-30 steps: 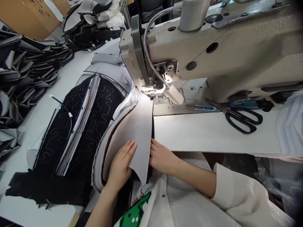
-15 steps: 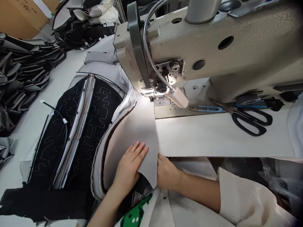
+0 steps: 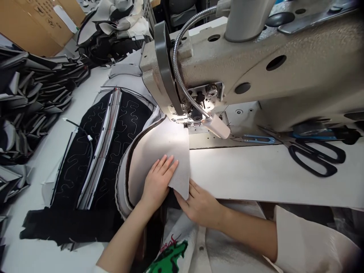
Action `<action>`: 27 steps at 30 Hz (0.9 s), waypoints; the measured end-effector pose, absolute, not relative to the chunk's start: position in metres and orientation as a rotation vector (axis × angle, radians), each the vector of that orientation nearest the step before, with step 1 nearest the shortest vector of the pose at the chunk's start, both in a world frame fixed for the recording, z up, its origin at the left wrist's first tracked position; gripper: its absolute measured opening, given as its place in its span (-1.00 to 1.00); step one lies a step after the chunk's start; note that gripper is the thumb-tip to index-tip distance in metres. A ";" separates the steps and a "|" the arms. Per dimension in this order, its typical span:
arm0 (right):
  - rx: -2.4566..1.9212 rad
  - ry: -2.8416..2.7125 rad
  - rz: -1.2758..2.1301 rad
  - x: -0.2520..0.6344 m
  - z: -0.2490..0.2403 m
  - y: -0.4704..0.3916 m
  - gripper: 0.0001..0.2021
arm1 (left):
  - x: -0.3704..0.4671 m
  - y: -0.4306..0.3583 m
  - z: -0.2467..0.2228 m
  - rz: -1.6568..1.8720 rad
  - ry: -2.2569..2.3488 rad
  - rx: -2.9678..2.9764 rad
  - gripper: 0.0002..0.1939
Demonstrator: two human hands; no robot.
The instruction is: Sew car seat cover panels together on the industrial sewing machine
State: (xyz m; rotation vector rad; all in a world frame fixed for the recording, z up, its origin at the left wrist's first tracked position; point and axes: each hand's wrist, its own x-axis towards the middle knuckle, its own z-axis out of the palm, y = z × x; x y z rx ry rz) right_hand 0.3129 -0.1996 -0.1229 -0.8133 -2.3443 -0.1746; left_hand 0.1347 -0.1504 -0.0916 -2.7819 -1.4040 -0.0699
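Note:
A light grey fabric piece (image 3: 159, 151) runs up under the lit presser foot of the sewing machine (image 3: 250, 64). Its left side curves beside a layered, dark-lined edge. My left hand (image 3: 157, 184) lies flat on the fabric with its fingers stretched out. At the lower right corner, my right hand (image 3: 200, 204) grips the fabric's edge, its thumb at the corner and its fingertips along the side. Left of the fabric lies a black panel (image 3: 96, 151) with wavy stitched lines and a lengthwise strip, joined to the grey work.
Black-handled scissors (image 3: 315, 155) and blue thread snips (image 3: 257, 140) lie on the machine bed at right. A lamp (image 3: 216, 126) hangs by the needle. Stacks of dark and grey cut pieces (image 3: 36, 91) fill the left side, with a cardboard box (image 3: 36, 26) behind.
The grey fabric has advanced toward the needle, leaving less of it on my side. Both hands have moved forward with it, and my right thumb now shows. The camera view has shifted slightly.

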 end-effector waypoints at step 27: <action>-0.904 -2.490 -0.282 0.330 -0.117 -0.145 -0.70 | 0.159 -0.046 -0.090 0.022 -1.493 -2.675 -0.30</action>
